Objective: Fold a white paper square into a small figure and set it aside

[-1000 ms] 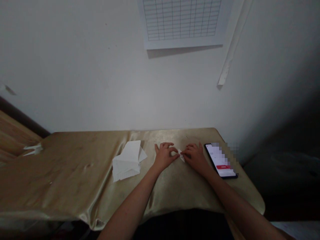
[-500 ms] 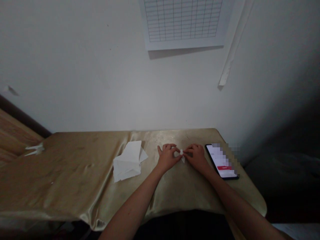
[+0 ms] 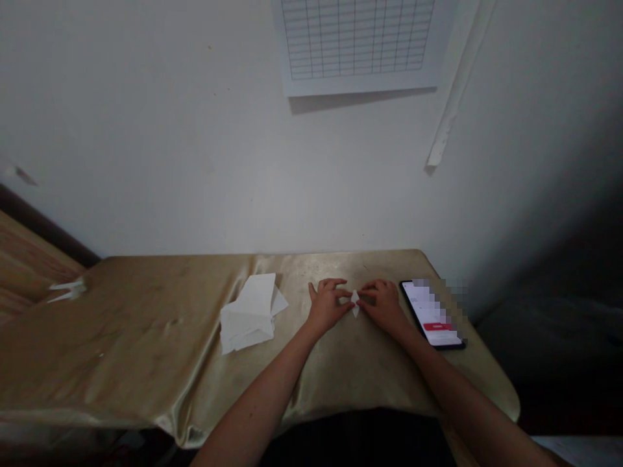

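A small folded piece of white paper [image 3: 355, 301] lies on the table between my two hands. My left hand [image 3: 328, 303] pinches its left side, fingers curled in. My right hand [image 3: 383, 302] pinches its right side in the same way. Both hands rest on the gold cloth [image 3: 146, 331] that covers the table. Most of the small paper is hidden by my fingertips.
A loose stack of white paper sheets [image 3: 249, 312] lies left of my hands. A phone [image 3: 432, 312] with a lit screen lies to the right near the table's edge. A white scrap [image 3: 68, 288] sits at the far left. A grid chart [image 3: 357, 42] hangs on the wall.
My hands have drawn closer together around the small paper, and both shifted slightly to the right. The paper stack and phone have stayed put.
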`<state>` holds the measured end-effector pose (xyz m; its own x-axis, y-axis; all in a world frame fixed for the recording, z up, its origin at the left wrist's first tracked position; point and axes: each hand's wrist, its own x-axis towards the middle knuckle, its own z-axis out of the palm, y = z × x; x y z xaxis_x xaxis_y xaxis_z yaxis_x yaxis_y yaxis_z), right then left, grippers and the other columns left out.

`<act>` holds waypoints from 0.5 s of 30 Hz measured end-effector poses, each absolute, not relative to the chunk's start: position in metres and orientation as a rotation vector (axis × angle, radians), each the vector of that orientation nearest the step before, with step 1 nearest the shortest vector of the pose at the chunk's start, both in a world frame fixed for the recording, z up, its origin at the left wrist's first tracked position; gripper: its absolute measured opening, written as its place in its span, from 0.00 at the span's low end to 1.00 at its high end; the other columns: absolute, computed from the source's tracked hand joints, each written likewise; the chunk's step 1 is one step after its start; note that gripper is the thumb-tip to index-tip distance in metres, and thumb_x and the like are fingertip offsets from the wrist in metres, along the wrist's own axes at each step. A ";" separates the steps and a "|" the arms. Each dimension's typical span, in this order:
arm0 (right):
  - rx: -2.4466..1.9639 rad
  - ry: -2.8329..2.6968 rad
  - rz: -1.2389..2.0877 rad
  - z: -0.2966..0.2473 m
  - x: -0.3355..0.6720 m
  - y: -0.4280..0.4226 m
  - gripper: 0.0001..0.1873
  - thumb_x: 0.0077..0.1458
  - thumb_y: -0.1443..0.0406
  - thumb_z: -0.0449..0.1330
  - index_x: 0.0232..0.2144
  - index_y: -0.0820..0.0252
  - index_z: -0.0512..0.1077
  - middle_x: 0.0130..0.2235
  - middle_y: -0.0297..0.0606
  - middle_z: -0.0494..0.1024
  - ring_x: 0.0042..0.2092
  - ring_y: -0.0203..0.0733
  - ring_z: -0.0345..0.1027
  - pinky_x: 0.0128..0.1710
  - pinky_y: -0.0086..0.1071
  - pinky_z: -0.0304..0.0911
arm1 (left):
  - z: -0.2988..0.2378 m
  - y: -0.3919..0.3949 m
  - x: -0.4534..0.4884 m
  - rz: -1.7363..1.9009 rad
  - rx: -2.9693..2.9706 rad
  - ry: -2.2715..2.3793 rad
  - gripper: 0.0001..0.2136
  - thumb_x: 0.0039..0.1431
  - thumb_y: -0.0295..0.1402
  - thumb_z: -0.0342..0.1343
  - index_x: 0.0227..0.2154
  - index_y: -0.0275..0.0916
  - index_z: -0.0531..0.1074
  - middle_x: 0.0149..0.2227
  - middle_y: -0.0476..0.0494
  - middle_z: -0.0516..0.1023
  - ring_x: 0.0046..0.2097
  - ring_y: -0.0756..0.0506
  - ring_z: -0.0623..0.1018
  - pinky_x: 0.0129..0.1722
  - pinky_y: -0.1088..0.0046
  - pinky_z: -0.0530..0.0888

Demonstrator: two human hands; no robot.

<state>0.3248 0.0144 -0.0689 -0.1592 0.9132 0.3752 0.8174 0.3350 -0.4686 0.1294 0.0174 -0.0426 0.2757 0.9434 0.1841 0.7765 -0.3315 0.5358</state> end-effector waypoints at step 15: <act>-1.496 -1.996 0.275 -0.067 0.324 0.015 0.12 0.55 0.61 0.66 0.43 0.48 0.81 0.47 0.40 0.78 0.52 0.51 0.65 0.56 0.46 0.55 | -0.040 0.022 0.130 0.718 2.119 1.558 0.07 0.53 0.36 0.68 0.36 0.52 0.81 0.58 0.51 0.75 0.63 0.39 0.66 0.66 0.37 0.41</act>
